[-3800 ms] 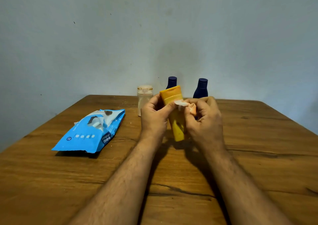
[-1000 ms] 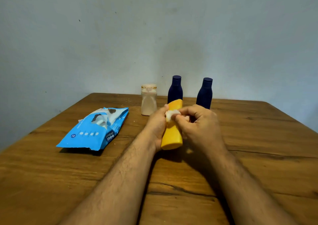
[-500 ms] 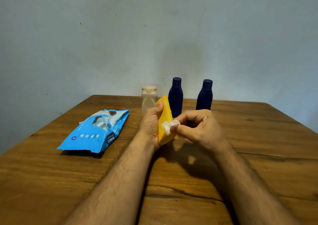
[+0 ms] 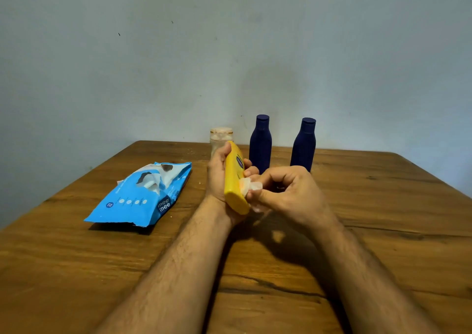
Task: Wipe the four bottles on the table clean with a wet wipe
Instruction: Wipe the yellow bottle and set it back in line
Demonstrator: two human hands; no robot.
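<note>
Yellow bottle (image 4: pixel 233 178), held above mid-bench, looks light and slick; left hand (image 4: pixel 218 174) wraps its body while right-hand fingers (image 4: pixel 258 194) pinch the wet wipe (image 4: pixel 251 188) against it.

Left hand (image 4: pixel 217 175) grips the yellow bottle (image 4: pixel 234 178) above the wooden surface (image 4: pixel 76 270), right hand (image 4: pixel 288 193) pinching a wet wipe (image 4: pixel 251 188) against it.

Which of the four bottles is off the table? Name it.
The yellow bottle, tilted in the left hand. The pale one and both dark blue ones stand on the table.
</note>
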